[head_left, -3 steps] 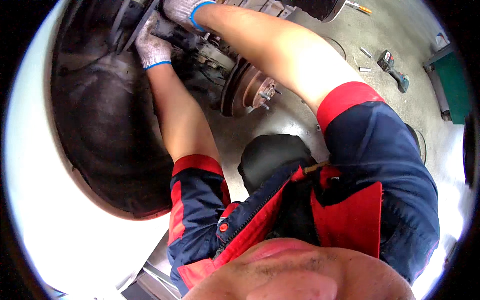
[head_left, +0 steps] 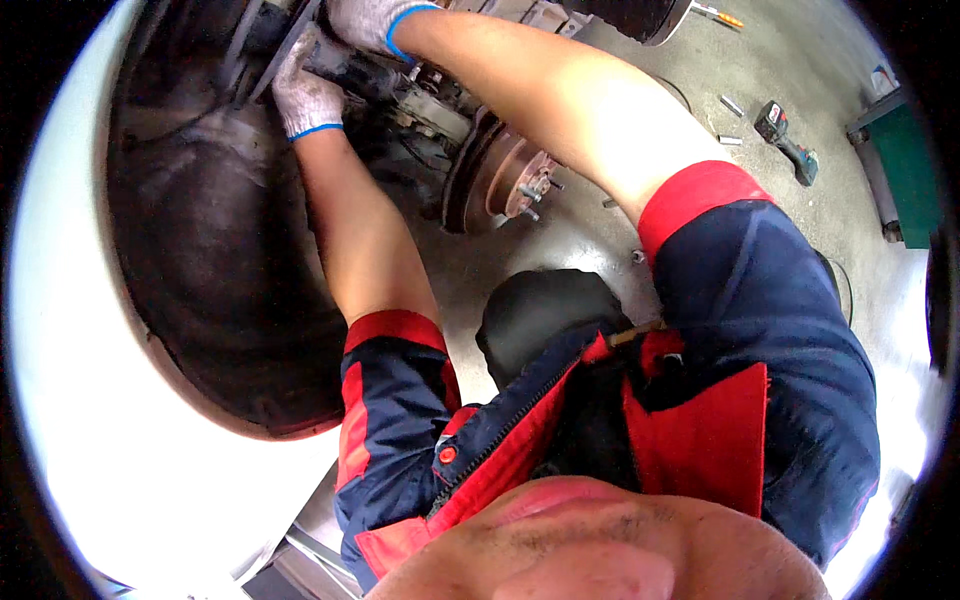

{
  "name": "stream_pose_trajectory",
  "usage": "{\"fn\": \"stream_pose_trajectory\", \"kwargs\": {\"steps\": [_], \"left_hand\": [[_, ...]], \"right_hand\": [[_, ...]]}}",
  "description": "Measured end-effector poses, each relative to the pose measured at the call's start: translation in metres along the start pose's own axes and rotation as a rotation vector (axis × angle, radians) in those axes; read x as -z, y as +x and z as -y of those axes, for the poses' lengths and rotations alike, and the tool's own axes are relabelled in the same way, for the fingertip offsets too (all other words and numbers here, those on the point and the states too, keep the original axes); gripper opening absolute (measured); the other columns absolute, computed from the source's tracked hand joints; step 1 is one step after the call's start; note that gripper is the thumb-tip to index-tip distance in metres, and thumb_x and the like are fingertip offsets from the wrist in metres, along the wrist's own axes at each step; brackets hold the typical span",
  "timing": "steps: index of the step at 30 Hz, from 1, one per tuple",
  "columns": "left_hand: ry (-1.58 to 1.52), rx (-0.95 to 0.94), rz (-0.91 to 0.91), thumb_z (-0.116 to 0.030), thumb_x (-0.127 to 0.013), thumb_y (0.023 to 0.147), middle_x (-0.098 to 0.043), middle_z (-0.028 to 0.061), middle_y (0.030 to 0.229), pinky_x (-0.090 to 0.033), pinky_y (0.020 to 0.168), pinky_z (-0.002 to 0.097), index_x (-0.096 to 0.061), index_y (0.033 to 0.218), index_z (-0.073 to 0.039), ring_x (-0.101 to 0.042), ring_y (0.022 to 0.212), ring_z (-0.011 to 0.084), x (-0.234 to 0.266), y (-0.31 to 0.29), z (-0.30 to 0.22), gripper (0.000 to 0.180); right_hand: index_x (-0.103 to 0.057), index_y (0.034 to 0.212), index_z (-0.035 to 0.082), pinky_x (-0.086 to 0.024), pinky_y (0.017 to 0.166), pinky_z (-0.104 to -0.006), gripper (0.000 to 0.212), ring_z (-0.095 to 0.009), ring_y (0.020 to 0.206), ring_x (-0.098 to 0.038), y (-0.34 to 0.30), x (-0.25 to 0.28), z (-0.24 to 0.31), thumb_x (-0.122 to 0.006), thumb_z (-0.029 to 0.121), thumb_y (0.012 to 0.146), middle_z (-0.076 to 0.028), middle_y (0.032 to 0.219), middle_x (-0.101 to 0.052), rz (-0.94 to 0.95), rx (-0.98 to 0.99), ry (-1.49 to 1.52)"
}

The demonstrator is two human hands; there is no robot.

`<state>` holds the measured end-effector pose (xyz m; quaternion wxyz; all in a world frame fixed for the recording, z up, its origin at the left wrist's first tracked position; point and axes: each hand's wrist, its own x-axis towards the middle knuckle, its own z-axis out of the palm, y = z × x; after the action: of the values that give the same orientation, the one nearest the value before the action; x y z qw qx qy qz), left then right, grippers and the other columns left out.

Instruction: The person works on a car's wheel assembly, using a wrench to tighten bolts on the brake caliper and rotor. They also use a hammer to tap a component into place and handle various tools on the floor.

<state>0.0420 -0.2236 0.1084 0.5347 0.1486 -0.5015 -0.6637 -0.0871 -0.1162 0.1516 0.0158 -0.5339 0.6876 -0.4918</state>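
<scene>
Both my hands wear white knit gloves with blue cuffs and reach into a car's wheel well. My left hand point(head_left: 305, 97) is at the inner end of a dark, cylindrical shock absorber point(head_left: 352, 72), its fingers bent against it. Just beyond, my right hand point(head_left: 368, 22) is cut off by the top edge of the view, and its fingers are hidden. A rusty brake disc point(head_left: 490, 180) with wheel studs sits on the hub below my right forearm. Between the disc and the shock absorber is a grimy metal knuckle point(head_left: 435, 112).
The dark wheel-arch liner point(head_left: 220, 280) and white fender point(head_left: 110, 390) curve along my left. On the floor at right lie a cordless impact wrench point(head_left: 788, 142), two metal sockets point(head_left: 731, 140) and an orange-handled tool point(head_left: 722, 16). A black rounded seat point(head_left: 550, 310) is below me. A green cabinet point(head_left: 905, 175) stands far right.
My right forearm and sleeve have shifted very slightly to the right. My left hand stays in the same place.
</scene>
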Motion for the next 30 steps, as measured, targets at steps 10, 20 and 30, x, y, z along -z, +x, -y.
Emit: {"fn": "stream_pose_trajectory", "kwargs": {"steps": [10, 20, 30], "left_hand": [[0.012, -0.005, 0.024, -0.021, -0.064, 0.084, -0.061, 0.0175, 0.142, -0.038, 0.116, 0.0531, -0.063, 0.137, 0.001, -0.053, 0.134, 0.0385, -0.041, -0.008, 0.005, 0.057], [-0.114, 0.086, 0.022, -0.017, -0.066, 0.088, -0.066, 0.0197, 0.135, -0.043, 0.112, 0.0483, -0.066, 0.128, 0.009, -0.061, 0.123, 0.0346, -0.028, -0.006, -0.010, 0.047], [0.000, 0.157, 0.043, -0.030, -0.050, 0.096, -0.047, 0.0189, 0.157, -0.026, 0.125, 0.0456, -0.044, 0.153, 0.005, -0.042, 0.146, 0.0346, -0.036, -0.022, -0.008, 0.067]], "right_hand": [[-0.075, 0.102, 0.000, -0.056, 0.088, -0.0519, 0.041, -0.044, 0.098, -0.072, 0.019, -0.019, -0.019, -0.052, 0.033, 0.097, -0.030, 0.102, -0.073, 0.032, 0.153, -0.179], [-0.076, 0.103, -0.001, -0.059, 0.087, -0.0494, 0.040, -0.040, 0.096, -0.074, 0.020, -0.031, -0.006, -0.053, 0.032, 0.097, -0.028, 0.100, -0.075, -0.058, 0.113, -0.232], [-0.074, 0.111, 0.001, -0.058, 0.088, -0.0494, 0.050, -0.041, 0.101, -0.073, -0.001, -0.008, 0.007, -0.045, 0.042, 0.102, -0.026, 0.103, -0.074, -0.012, -0.175, 0.078]]}}
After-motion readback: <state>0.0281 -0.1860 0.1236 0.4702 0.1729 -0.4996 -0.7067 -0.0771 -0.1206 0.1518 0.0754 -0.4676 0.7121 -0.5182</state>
